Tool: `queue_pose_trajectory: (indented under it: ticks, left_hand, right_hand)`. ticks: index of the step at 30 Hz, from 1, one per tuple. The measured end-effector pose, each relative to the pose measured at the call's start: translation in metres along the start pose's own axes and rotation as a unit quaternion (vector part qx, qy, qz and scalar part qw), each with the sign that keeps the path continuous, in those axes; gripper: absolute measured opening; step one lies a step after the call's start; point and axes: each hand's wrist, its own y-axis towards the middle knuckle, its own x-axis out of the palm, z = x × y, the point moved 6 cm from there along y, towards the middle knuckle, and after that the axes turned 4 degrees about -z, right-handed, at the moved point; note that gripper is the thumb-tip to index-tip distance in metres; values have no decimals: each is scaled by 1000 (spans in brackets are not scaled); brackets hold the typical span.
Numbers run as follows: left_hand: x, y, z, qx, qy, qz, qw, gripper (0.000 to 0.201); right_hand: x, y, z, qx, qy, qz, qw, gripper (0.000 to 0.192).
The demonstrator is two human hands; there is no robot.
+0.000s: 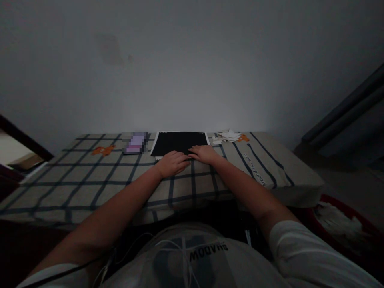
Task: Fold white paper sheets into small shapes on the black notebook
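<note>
A flat black sheet [177,142] with a white border lies on the cloth-covered table in front of me. Rows of small marks or holes run along its far edge at both corners. My left hand [173,163] rests at its near edge, fingers stretched out toward the right. Lying flat over the near right part of the sheet is my right hand [202,153], its fingers extended. The two hands' fingertips almost meet. What lies under the palms is hidden, and I see nothing gripped in either hand.
Left of the sheet lies a blurred purple phone-like object [135,143]. Crumpled white paper pieces [228,136] lie to the right. The checked tablecloth [120,192] reaches the wall. A red basin [367,224] holding whitish material stands on the lower right.
</note>
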Motion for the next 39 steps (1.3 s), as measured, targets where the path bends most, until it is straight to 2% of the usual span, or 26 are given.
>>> queue_pose_trajectory:
  ticks: [3, 6, 10, 13, 15, 20, 26, 32, 39]
  left_hand:
    - [-3, -6, 0, -31, -13, -26, 999, 25]
    - [2, -12, -12, -124, -47, -70, 989, 28]
    - [16, -23, -37, -313, -67, -141, 937, 45]
    - [27, -30, -43, -370, -73, -212, 902, 55]
    - [28, -31, -43, -369, -78, -224, 899, 51]
    - [21, -29, -43, -359, -92, -213, 904, 37]
    - [19, -25, -54, -378, -90, -184, 903, 37]
    - [32, -18, -59, -353, -81, -221, 906, 32]
    - [32, -13, -53, -309, -58, -254, 915, 32]
  right_hand:
    - [-5, -1, 4, 40, 36, 29, 998, 53]
    - [-9, -2, 10, 86, 68, 54, 992, 51]
    - [-11, -4, 14, 122, 81, 58, 988, 49]
    - [-12, -4, 13, 133, 74, 47, 987, 50]
    - [-13, -4, 12, 131, 71, 44, 988, 50]
    - [-13, -5, 13, 130, 77, 43, 988, 51]
    - [-13, -4, 12, 119, 72, 48, 989, 52]
    - [-12, -4, 13, 116, 70, 51, 989, 53]
    - [-10, -2, 15, 121, 72, 57, 988, 52]
